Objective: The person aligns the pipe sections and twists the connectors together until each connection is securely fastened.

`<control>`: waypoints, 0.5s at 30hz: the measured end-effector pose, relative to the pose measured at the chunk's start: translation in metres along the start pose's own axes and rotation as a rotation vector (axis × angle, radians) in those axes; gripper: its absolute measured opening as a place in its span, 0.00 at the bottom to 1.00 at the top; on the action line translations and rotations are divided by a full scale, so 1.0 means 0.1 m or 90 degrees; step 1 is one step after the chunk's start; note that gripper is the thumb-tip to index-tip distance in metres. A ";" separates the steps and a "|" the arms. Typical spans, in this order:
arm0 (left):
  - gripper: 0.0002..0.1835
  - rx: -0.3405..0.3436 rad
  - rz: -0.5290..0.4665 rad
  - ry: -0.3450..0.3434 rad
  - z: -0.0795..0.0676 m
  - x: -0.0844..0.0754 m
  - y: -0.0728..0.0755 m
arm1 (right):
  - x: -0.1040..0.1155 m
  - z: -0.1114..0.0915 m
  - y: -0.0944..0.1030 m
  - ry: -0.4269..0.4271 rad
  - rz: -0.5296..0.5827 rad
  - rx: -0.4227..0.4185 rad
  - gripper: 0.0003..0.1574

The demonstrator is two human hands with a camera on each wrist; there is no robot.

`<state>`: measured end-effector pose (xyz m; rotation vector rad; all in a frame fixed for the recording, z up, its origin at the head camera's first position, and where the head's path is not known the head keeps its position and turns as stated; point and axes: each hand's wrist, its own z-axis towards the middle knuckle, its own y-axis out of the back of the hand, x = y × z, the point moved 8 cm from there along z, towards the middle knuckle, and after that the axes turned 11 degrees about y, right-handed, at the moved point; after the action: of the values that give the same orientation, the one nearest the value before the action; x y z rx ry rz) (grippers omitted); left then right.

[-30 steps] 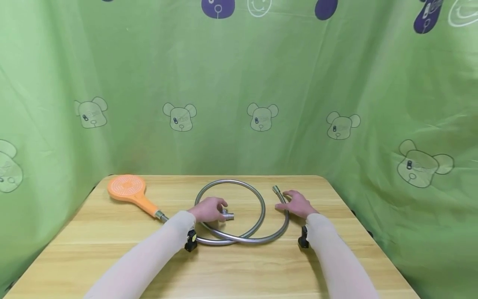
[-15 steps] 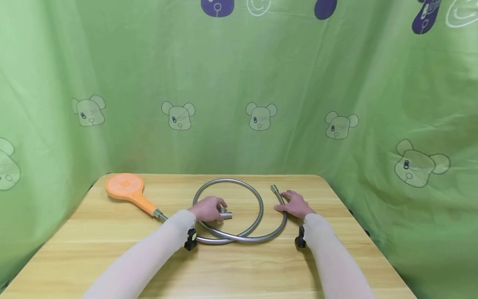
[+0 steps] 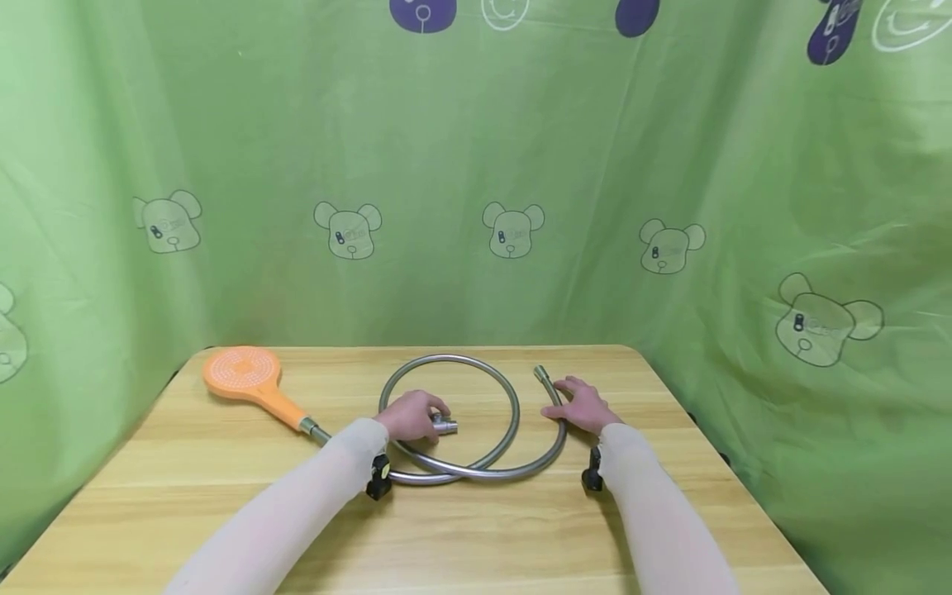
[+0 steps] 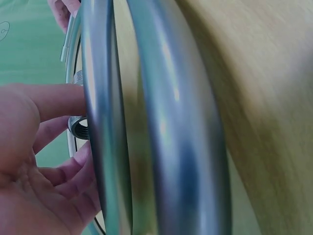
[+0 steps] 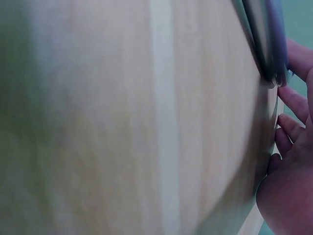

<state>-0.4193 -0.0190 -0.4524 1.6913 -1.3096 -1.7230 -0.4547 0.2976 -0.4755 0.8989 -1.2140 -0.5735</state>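
Head view: bright, diffuse light; fairly sharp. Soft shadows on surface (image 3: 461, 545) by sleeves (image 3: 305, 504), towards its near edge. Faint sheen on curtain (image 3: 431, 124) folds; thin highlights along hose (image 3: 513, 473). Left wrist view: dimmer, cool cast; hose close, softly focused, glare-streaked, dark shadow band alongside. Right wrist view: dim, surface grain heavily blurred.
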 end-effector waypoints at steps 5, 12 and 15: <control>0.29 -0.005 -0.011 -0.001 0.00 -0.01 0.03 | 0.01 0.01 0.02 -0.001 0.006 -0.004 0.51; 0.29 0.003 -0.005 -0.024 0.02 -0.02 0.00 | -0.03 0.01 -0.01 -0.005 0.013 0.003 0.51; 0.27 -0.002 0.014 -0.042 0.02 -0.04 -0.02 | -0.04 0.01 -0.02 -0.006 0.011 0.003 0.51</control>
<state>-0.4196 -0.0145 -0.4519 1.6244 -1.3494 -1.7809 -0.4569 0.2996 -0.4796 0.8903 -1.2308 -0.5612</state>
